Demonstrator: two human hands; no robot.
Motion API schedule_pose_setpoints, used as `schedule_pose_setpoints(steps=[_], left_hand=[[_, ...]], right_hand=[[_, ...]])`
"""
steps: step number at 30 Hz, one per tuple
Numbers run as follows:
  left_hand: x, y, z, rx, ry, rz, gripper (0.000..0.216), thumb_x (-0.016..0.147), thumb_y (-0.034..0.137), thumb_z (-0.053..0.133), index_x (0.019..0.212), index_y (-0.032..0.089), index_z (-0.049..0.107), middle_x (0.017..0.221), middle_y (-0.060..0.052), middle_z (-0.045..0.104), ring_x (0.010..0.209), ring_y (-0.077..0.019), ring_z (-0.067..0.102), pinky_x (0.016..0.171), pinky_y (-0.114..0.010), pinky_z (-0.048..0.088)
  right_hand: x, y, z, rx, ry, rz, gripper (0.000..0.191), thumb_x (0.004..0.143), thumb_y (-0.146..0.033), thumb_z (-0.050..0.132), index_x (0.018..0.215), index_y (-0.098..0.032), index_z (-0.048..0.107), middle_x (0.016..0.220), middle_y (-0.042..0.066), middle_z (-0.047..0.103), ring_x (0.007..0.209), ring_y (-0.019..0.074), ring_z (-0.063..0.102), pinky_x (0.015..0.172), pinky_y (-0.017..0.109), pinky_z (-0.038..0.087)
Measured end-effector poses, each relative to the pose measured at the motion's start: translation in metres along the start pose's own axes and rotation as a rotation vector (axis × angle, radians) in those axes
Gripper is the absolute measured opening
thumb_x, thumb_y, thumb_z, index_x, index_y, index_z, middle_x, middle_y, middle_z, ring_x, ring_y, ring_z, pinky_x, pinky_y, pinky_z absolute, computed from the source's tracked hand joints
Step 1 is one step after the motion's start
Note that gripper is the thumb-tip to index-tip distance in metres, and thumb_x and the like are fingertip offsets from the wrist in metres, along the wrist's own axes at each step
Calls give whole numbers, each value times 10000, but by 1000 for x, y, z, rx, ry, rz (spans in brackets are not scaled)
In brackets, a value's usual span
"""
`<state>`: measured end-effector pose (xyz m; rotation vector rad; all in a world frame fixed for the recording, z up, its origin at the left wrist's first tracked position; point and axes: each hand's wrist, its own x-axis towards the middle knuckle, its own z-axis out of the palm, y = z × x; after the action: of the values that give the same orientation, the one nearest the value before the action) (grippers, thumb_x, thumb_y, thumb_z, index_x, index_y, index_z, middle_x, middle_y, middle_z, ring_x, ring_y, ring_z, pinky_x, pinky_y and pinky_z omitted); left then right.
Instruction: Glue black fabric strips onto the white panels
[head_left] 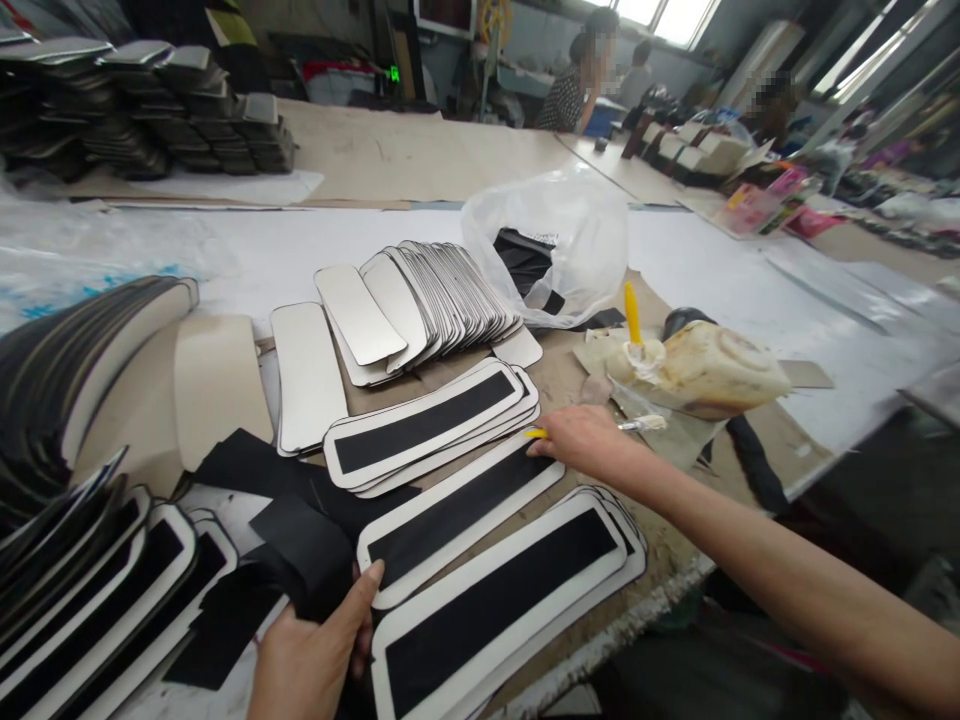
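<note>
A white panel with a black strip (461,515) lies slantwise in front of me. My left hand (319,640) pinches its left end, thumb on top and the other fingers partly hidden. Loose black strips (300,545) lie close behind that hand; whether it also grips any, I cannot tell. My right hand (581,440) is closed around a brush (645,424), its yellow handle end poking out at the left and its bristles to the right. Those fingers rest at the panel's right end. Similar panels lie stacked nearer me (499,610) and just beyond (427,420).
Plain white panels (442,300) stand in a leaning row behind. A plastic bag (585,240) holds black pieces. A glue-smeared container (705,370) with a yellow handle (632,312) sits right. More panels (97,370) fill the left side. Another person (570,90) is at the back.
</note>
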<state>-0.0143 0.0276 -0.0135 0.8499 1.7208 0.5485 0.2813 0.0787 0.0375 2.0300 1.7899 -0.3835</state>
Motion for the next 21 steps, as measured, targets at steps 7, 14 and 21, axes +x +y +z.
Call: schedule_pose_setpoints(steps=[7,14,21], left_hand=[[-1,0,2,-17,10,20,393,616,475,723,456,190,506,381,12,501,394,-151,452,439,-280,358],[-5,2,5,-117,40,89,318,627,404,723,565,176,511,385,34,503,356,-125,432,372,-247,344],[-10,-2,7,-246,113,154,334,627,364,718,830,152,556,376,60,507,329,-119,422,334,-219,329]], right_hand=[[-23,20,9,67,85,102,345,923,-367,386,933,-154,657,898,160,701,869,260,653,716,309,436],[-31,18,18,169,85,-17,362,927,-354,341,863,-165,644,871,124,706,841,228,647,716,279,411],[-30,27,19,353,189,-88,377,870,-432,372,739,-203,642,728,61,691,703,228,630,632,290,404]])
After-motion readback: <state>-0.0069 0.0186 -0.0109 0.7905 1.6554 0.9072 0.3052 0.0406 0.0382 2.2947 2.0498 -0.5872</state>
